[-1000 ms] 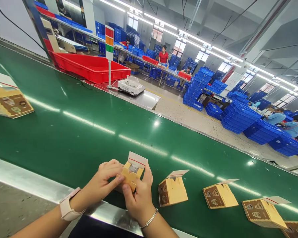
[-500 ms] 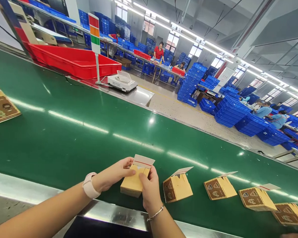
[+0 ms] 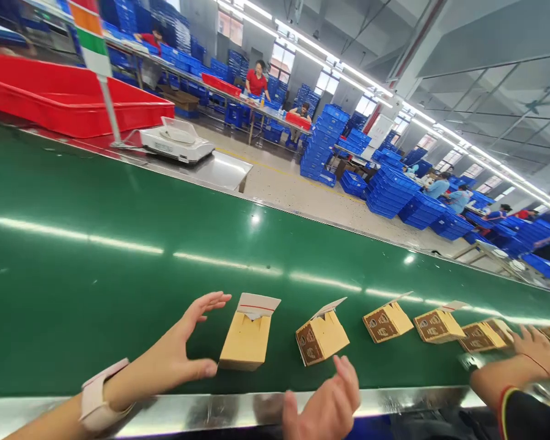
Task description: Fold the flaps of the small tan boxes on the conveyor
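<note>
A small yellow-brown cardboard box stands on the green conveyor belt, its white flap with a red line raised at the back. My left hand, a pale band on its wrist, is open just left of that box, thumb and fingers spread and holding nothing. Close to the belt's front edge, my right hand is open and empty, partly smeared by motion. It is nearest to a second box, which has a brown printed side and a lifted flap.
Several similar boxes line the belt to the right, where a co-worker's hand reaches in. Beyond the belt are a red tray, a white scale and stacked blue crates. A metal rail edges the near side.
Both my hands have let go of the box and moved apart, left hand to the left, right hand down and right. The view has turned right, and a co-worker's arm has come in.
</note>
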`<state>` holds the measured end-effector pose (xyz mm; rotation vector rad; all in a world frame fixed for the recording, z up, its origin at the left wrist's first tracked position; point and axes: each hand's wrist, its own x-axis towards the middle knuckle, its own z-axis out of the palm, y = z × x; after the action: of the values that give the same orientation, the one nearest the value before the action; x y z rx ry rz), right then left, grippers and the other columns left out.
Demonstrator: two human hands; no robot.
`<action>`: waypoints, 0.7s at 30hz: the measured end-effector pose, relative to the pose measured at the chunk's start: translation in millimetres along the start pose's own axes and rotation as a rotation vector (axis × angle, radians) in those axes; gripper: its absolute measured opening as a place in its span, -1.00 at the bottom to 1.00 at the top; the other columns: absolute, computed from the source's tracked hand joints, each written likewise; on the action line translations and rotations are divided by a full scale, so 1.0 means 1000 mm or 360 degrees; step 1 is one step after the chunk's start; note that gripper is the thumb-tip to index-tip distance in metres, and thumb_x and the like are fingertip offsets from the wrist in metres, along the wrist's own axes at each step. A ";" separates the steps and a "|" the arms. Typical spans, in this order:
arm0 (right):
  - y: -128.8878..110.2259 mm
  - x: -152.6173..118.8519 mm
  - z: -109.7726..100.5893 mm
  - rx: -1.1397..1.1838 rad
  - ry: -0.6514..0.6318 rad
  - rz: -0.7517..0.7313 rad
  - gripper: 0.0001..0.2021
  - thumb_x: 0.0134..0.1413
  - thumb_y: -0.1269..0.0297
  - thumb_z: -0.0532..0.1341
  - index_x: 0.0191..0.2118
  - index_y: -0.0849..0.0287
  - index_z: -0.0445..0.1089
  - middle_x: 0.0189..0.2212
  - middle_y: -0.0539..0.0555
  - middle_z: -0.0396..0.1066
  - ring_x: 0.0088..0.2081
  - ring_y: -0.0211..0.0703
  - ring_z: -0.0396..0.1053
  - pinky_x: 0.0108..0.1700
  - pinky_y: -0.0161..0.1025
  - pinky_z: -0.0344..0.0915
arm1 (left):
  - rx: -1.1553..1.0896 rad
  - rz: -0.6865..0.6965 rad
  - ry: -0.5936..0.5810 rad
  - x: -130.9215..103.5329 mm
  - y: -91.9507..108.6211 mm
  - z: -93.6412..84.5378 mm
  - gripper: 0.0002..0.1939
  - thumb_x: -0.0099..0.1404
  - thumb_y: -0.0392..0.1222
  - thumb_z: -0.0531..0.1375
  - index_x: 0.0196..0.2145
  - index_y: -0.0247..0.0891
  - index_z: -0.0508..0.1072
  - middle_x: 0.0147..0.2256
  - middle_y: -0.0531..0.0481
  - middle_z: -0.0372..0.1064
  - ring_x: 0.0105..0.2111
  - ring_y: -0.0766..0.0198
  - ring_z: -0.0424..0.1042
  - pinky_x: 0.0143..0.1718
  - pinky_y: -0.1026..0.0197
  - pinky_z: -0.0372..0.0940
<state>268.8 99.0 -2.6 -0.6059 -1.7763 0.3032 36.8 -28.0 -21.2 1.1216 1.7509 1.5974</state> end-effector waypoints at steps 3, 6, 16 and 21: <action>0.028 0.006 -0.016 -0.0414 -0.0044 0.0171 -0.18 0.04 0.11 0.28 0.30 0.16 -0.17 0.22 0.39 -0.12 0.26 0.35 -0.02 0.17 0.41 0.04 | 0.0274 0.0087 -0.0139 -0.012 -0.022 0.008 0.09 -0.04 0.06 0.37 0.34 -0.06 -0.07 0.25 -0.24 0.06 0.23 -0.17 0.14 0.18 -0.22 0.20; 0.054 0.007 -0.017 -0.0459 -0.0199 0.0497 -0.25 0.08 0.09 0.21 0.28 0.26 -0.12 0.18 0.42 0.00 0.20 0.25 0.10 0.15 0.24 0.18 | 0.0408 0.0072 -0.0264 -0.010 -0.026 0.022 -0.02 0.01 0.01 0.29 0.34 -0.11 -0.01 0.22 -0.24 0.12 0.19 -0.18 0.21 0.16 -0.21 0.22; 0.135 0.045 -0.037 -0.0736 0.0070 0.0642 -0.35 0.04 -0.02 0.15 0.15 0.32 0.11 0.04 0.38 0.17 0.11 0.15 0.21 0.17 0.13 0.20 | 0.0411 -0.0014 -0.0300 0.020 0.006 0.045 -0.25 0.04 0.20 0.22 0.12 -0.21 0.25 0.02 -0.23 0.36 0.00 -0.19 0.40 0.10 -0.28 0.29; 0.131 0.046 -0.041 -0.0879 0.0183 0.0517 -0.18 0.06 -0.12 0.17 0.26 0.39 -0.04 0.18 0.50 -0.01 0.27 0.31 -0.03 0.22 0.29 0.06 | 0.0454 0.0093 -0.0371 0.029 0.012 0.066 -0.32 0.06 0.13 0.21 0.10 -0.22 0.26 -0.01 -0.22 0.38 -0.03 -0.16 0.42 0.01 -0.20 0.38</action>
<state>331.0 228.9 -19.2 -1.2850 -1.6462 -0.0125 78.4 32.0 -17.0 1.4413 1.8386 1.2151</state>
